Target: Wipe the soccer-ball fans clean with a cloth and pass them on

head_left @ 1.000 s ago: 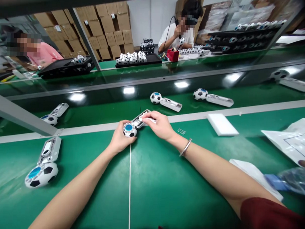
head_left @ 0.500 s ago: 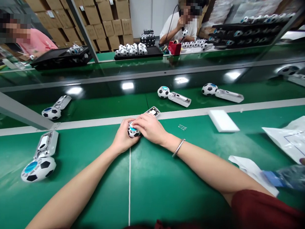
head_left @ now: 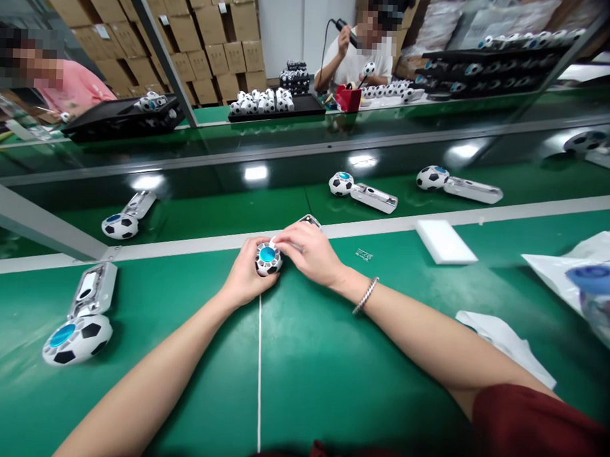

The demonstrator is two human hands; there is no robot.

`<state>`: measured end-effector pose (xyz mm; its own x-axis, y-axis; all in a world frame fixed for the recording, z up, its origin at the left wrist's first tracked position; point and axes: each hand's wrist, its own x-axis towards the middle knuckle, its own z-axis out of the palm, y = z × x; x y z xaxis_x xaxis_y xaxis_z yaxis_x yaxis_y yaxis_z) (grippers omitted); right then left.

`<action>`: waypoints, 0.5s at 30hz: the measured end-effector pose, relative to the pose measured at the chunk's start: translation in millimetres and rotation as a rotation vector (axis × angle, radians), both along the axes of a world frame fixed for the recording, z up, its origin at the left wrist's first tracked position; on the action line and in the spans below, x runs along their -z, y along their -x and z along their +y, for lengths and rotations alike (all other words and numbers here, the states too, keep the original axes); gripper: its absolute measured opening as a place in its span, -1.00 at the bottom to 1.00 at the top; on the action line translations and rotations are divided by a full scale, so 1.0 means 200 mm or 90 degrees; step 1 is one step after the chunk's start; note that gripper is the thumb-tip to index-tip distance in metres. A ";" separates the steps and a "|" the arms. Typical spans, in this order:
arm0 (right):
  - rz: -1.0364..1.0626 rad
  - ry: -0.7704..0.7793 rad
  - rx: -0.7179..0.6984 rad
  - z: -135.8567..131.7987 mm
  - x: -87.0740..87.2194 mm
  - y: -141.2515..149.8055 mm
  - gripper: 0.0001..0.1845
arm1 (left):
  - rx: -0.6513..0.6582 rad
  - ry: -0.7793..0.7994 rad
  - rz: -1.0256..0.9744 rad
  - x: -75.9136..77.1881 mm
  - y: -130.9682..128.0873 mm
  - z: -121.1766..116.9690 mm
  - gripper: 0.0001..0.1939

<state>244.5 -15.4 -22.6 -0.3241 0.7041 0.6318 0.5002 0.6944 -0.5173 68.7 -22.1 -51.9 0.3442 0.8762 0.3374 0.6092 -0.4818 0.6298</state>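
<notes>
My left hand is wrapped round a small soccer-ball-shaped device, whose shiny blue disc faces up. The device's flat body shows only at its tip behind my right hand. With fingertips pinched, my right hand holds a small white piece at the far rim of the blue disc; what the piece is made of is too small to tell. Another ball device lies on the green table to the left, its blue disc up and its body pointing away.
Beyond the pale strip, several ball devices lie on a green belt. To the right are a white block, white sheet, plastic bag and blurred clear-blue object. A metal post stands left. Two people sit opposite.
My right hand has drawn back slightly to the right, uncovering the blue disc. Devices on the belt have shifted right. The person opposite has raised a dark corded tool. The clear-blue object has moved up.
</notes>
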 end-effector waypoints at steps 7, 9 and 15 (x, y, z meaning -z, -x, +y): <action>0.215 0.084 0.044 0.02 -0.06 -0.05 -0.88 | 0.069 -0.012 0.208 -0.13 0.06 0.34 -0.43; 0.214 0.088 0.045 0.02 -0.05 -0.05 -0.88 | 0.139 -0.076 0.302 -0.16 0.03 0.49 -0.48; 0.201 0.110 0.046 0.04 -0.02 -0.06 -0.84 | 0.152 -0.162 0.397 -0.14 -0.20 0.76 -0.65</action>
